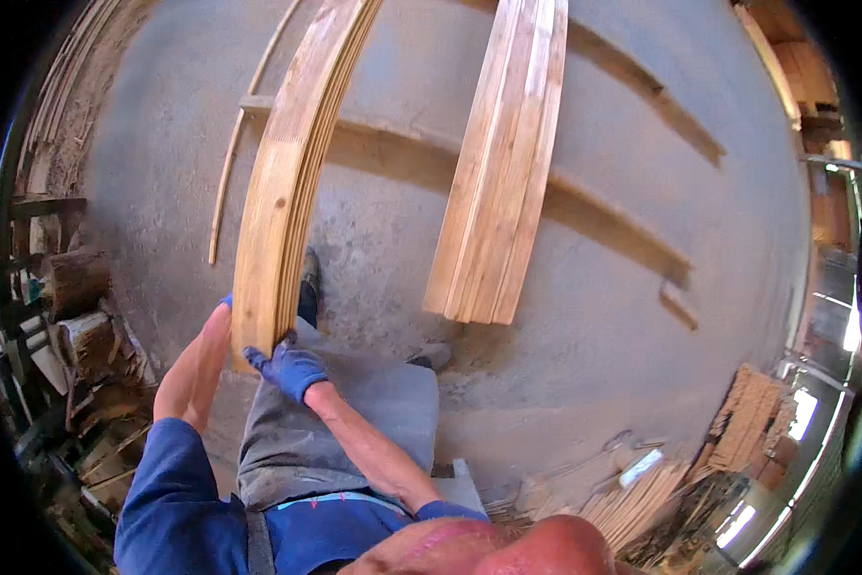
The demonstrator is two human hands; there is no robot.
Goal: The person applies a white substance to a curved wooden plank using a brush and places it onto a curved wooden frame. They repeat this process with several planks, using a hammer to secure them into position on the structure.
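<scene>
A stack of long wooden boards (266,206) stretches away from me, its near end raised in front of my lap. My right hand (294,369), in a blue glove, is closed on that near end, with its thumb and fingers over the edge. At the left side of the same stack, my left hand (227,300) reaches under the boards; only a bit of its blue glove shows and its fingers are hidden. To the right, a second bundle of boards (496,182) lies across the floor beams, apart from both hands.
Wooden beams (622,222) lie crosswise on the grey concrete floor (383,278), with a thin strip (228,182) at left. A short wood block (678,306) sits to the right. Logs (78,283) are piled at far left, thin slats (632,503) at lower right.
</scene>
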